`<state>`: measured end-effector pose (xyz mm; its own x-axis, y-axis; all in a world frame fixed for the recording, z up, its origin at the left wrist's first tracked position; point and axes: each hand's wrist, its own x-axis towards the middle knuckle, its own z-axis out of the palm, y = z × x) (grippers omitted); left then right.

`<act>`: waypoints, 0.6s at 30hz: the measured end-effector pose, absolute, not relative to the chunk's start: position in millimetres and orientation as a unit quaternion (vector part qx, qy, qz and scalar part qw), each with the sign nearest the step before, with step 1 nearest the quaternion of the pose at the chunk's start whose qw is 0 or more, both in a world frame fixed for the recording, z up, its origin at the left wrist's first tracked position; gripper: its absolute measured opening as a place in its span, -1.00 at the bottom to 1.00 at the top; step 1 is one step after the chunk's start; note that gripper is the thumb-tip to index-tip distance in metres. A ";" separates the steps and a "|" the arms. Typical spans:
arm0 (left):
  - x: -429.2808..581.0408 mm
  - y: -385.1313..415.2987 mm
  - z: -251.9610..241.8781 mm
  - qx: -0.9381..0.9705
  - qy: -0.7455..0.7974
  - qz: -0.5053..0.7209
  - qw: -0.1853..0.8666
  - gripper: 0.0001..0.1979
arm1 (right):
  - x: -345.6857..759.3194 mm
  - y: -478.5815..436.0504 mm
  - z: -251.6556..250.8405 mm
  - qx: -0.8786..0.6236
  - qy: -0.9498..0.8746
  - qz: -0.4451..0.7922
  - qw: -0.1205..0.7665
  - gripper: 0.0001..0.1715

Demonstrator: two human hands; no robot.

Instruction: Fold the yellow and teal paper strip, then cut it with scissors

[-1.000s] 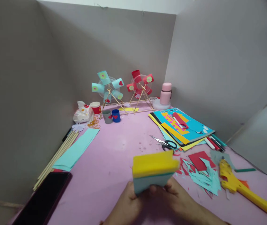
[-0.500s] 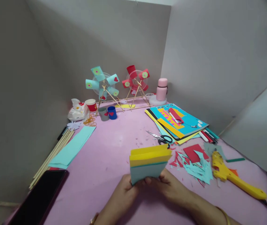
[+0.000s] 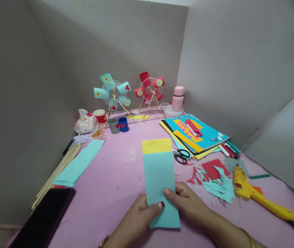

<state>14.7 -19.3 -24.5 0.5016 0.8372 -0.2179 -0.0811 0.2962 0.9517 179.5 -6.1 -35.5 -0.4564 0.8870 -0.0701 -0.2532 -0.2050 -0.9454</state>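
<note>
On the left of the tabletop (image 3: 111,175), a phone (image 3: 45,218) is placed near wooden sticks (image 3: 58,174) and turquoise strips (image 3: 81,162). Front and centre, turquoise paper (image 3: 159,174) backed by yellow paper (image 3: 157,146) is gripped by the left hand (image 3: 142,214) and right hand (image 3: 189,201), thumbs on top. Rightward, scissors (image 3: 183,153), paper scraps (image 3: 219,187) and a glue gun (image 3: 259,196) are laid.

Your left hand (image 3: 138,212) and right hand (image 3: 187,198) are holding paper strips (image 3: 159,182) above the table's (image 3: 111,165) near side. Two wheel models (image 3: 114,97) are standing along its far edge, a phone (image 3: 43,217) is lying toward the near left corner, a glue gun (image 3: 260,199) is resting near the right edge, right of paper scraps (image 3: 218,187).
</note>
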 end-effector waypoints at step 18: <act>17.2 -22.0 -46.2 0.467 0.267 0.215 0.815 -0.47 | 173.2 -4.2 -30.3 -0.358 -0.306 0.745 0.473 -0.58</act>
